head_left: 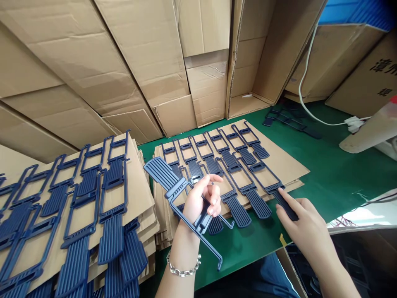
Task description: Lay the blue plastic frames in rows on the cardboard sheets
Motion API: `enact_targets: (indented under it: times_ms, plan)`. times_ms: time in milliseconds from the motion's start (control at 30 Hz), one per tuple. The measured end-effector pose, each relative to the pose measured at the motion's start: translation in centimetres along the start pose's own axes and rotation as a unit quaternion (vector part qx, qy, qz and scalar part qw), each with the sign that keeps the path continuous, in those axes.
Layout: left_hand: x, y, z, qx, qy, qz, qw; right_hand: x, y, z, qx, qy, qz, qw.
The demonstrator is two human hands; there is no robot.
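My left hand point(206, 198), with a chain bracelet at the wrist, has its fingers curled around a dark blue plastic frame with a ribbed paddle point(163, 174). The held frame is raised and tilted, its paddle pointing up and left and its hooked legs down and right. My right hand point(305, 219) pinches the paddle end of another such frame point(263, 176), which lies at the right end of the front row. Two rows of these frames rest on a stack of cardboard sheets point(285, 167), paddles towards me and partly overlapping.
At left, a taller cardboard stack point(141, 194) carries more frames. Loose frames point(291, 120) lie at the back right of the green table point(335, 165). Large cardboard boxes point(139, 54) stand behind. A white cable point(302, 82) and a pale roll point(369, 130) are at right.
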State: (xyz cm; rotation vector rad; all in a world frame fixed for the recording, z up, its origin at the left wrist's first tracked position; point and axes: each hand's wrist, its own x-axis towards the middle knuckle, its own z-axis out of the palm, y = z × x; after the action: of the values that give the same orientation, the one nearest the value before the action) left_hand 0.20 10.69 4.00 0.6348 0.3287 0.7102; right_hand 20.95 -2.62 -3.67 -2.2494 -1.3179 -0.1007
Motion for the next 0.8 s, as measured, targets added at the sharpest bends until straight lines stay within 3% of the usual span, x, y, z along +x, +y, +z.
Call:
enact_targets:
  times_ms: [133,333,567,800]
  plan:
    - [0.0,-0.1,0.0,-0.001,-0.002,-0.001,1.000,0.3,0.1,0.7,0.011,-0.023,0.010,1.000]
    - [0.3,-0.3,-0.2,-0.004,-0.008,-0.006,1.000,0.6,0.3,1.6,0.021,0.025,-0.016,0.999]
    - [0.4,-0.4,-0.2,-0.004,-0.006,-0.008,1.000,1.0,0.0,1.7,0.045,0.039,-0.051,0.997]
    - [0.5,-0.6,-0.2,-0.002,-0.005,-0.014,1.000,1.2,0.2,1.5,0.110,0.034,-0.023,0.993]
